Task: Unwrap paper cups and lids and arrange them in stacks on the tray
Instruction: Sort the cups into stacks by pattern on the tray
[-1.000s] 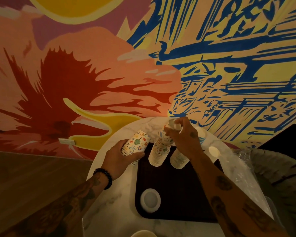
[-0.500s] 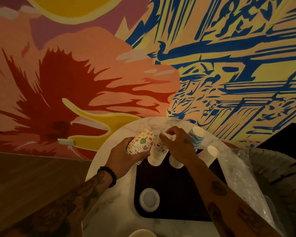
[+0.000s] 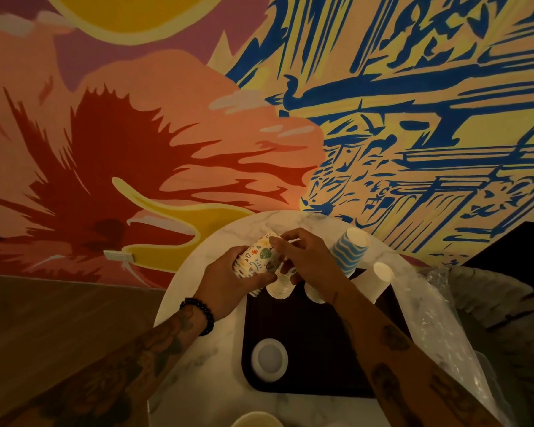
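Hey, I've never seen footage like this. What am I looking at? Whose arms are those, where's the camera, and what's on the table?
No machine here: these are a person's two bare arms, filmed by a wide-angle camera worn on the head, looking down. The left hand grips a short stack of patterned cups; the right hand seems to pinch its top rim. Beneath is a dark tray on a round marble table, holding cup stacks and one white lid. A blue-striped stack stands at the tray's far edge, and crumpled plastic wrap lies to the right.

L grip (image 3: 225,285) wrapped rnd cup stack (image 3: 259,255), R grip (image 3: 309,260) pinching its top, forearms angled inward
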A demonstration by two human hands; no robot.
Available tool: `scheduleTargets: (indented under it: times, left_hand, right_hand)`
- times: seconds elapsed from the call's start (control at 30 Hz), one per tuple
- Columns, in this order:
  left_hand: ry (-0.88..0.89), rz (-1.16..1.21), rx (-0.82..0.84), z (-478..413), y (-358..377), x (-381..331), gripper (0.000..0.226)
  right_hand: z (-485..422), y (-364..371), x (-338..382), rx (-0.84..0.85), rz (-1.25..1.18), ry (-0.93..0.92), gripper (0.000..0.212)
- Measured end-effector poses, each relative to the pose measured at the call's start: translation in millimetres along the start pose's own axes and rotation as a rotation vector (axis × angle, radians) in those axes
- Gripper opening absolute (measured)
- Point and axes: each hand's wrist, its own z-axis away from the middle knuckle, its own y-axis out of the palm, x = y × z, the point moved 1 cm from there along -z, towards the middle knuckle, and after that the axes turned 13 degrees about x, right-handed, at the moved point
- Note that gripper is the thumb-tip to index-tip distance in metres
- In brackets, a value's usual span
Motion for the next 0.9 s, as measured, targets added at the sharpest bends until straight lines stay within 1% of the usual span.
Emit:
scheduleTargets:
  times: [0.13,0.23,0.27,0.33,0.4,0.43,0.5,0.63,0.7,0.8,0.83,0.9]
  left_hand:
    - [-0.003,0.008,0.001,0.3,-0.3,0.4,0.057]
    - [-0.013,0.017,-0.003,0.4,-1.8,1.5,0.055]
    - [-0.017,0.020,-0.008,0.4,-2.7,2.3,0.055]
    - [-0.005,0.015,-0.008,0.3,-3.9,2.0,0.053]
    - [0.011,0.015,0.011,0.1,-2.9,-1.0,0.052]
    - [0.016,0.017,0.018,0.2,-2.0,-2.5,0.051]
    - [0.019,0.016,0.022,0.2,-0.8,-4.5,0.050]
    - [0.012,0.004,0.022,-0.2,-2.7,-3.2,0.053]
    - [0.009,-0.004,0.018,0.0,-4.7,-1.5,0.052]
    - [-0.037,0.025,-0.001,-0.2,-8.3,5.6,0.048]
    - [-0.068,0.071,-0.012,-0.6,-9.3,9.0,0.047]
    - [-0.152,0.254,-0.048,-2.3,-11.4,14.4,0.046]
  right_hand:
    - [-1.8,-1.2,-0.3,-0.004,-0.012,-0.027,0.025]
    - [-2.2,-10.1,2.3,-0.062,-0.037,-0.038,0.022]
    - [-2.0,-14.2,4.0,-0.068,-0.071,-0.034,0.024]
    - [-0.5,-18.0,8.1,-0.026,-0.122,0.016,0.033]
    - [0.7,-13.9,9.5,0.034,-0.082,0.057,0.039]
    - [0.2,-10.0,8.8,0.051,-0.040,0.048,0.039]
    - [-2.4,-3.4,6.4,0.048,0.017,0.014,0.037]
    - [-6.5,-2.0,4.7,0.022,0.014,-0.015,0.031]
    - [-6.8,-5.3,7.1,-0.024,-0.015,-0.040,0.030]
    - [-7.5,-19.4,10.6,-0.168,-0.058,-0.093,0.032]
    - [-7.4,-25.6,11.2,-0.229,-0.040,-0.118,0.033]
    - [-5.6,-36.4,11.6,-0.350,0.037,-0.150,0.036]
